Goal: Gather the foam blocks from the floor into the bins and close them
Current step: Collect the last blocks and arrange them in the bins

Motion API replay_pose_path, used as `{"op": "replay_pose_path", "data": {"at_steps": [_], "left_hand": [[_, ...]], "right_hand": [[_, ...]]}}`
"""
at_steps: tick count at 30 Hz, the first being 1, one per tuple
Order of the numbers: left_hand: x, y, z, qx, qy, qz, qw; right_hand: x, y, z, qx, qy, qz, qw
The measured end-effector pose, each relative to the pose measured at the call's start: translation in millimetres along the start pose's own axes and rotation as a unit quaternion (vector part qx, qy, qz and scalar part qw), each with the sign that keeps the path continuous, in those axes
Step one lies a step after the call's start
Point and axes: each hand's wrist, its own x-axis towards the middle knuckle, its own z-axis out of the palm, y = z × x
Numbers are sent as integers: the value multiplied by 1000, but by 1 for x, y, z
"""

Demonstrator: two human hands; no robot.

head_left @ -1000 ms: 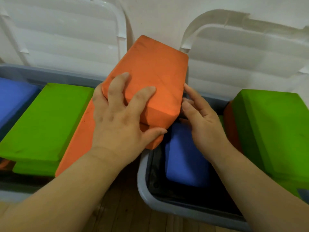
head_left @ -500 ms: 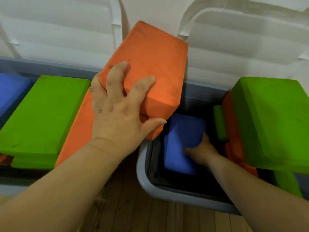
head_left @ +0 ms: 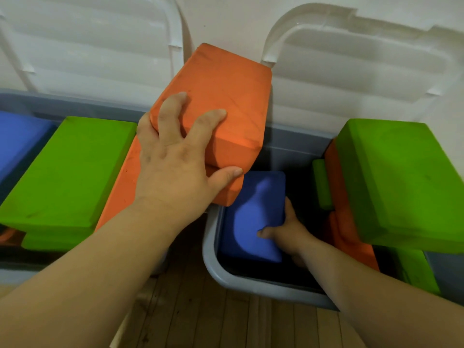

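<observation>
fingers (head_left: 173,109) of left hand (head_left: 170,169) splayed, gripping orange block (head_left: 221,96); right hand (head_left: 288,229) in bin (head_left: 251,285), gripping blue block (head_left: 251,217)

Off-white wall (head_left: 226,18) above, wooden floor (head_left: 200,322) below.
The wall was painted, smooth and plain, with one tiny dark speck high up and soft grey shadows lying across it. The floor showed as narrow brown boards running away from the viewer, with dark seams between them. The light was even, dim and indoor, with no hard glare.
</observation>
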Motion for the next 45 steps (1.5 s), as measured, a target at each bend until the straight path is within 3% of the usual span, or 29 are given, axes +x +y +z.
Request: {"op": "replay_pose_path", "data": {"at_steps": [4,8,11,14,19,21,24,27,30,33,36,41,45], "left_hand": [[1,-2,-6,0,-3,2,1000],[1,-1,-6,0,-7,4,1000],[2,1,-7,-8,-11,-6,1000],[0,0,-8,-6,-13,-3,1000],[-1,-1,-10,2,-19,0,1000],[-2,0,-11,4,-21,3,1000],[-2,-1,-11,8,-21,7,1000],[-1,-2,-10,7,-16,8,1000],[-1,-1,-11,8,-17,6,1000],[-1,-1,-11,11,-22,9,1000],[-2,0,-12,17,-28,12,999],[-1,1,-12,14,-23,8,1000],[0,2,-14,11,-23,2,1000]], "right_hand": [[-3,-4,-5,-18,11,17,1000],[-20,-38,-12,-21,100,-27,994],[-24,-52,-26,-129,141,-66,979],[-31,-48,-26,-292,96,2,952],[-43,-51,-14,-341,26,24,939],[-48,-63,-18,-334,53,7,941],[-59,-86,-32,-300,170,-93,934],[-71,-101,-40,-225,272,-193,916],[-69,-101,-38,-141,317,-251,904],[-57,-95,-33,-108,320,-281,898],[-53,-93,-32,-103,285,-253,919],[-67,-103,-42,-228,200,-191,934],[-76,-118,-47,-211,242,-230,919]]}}
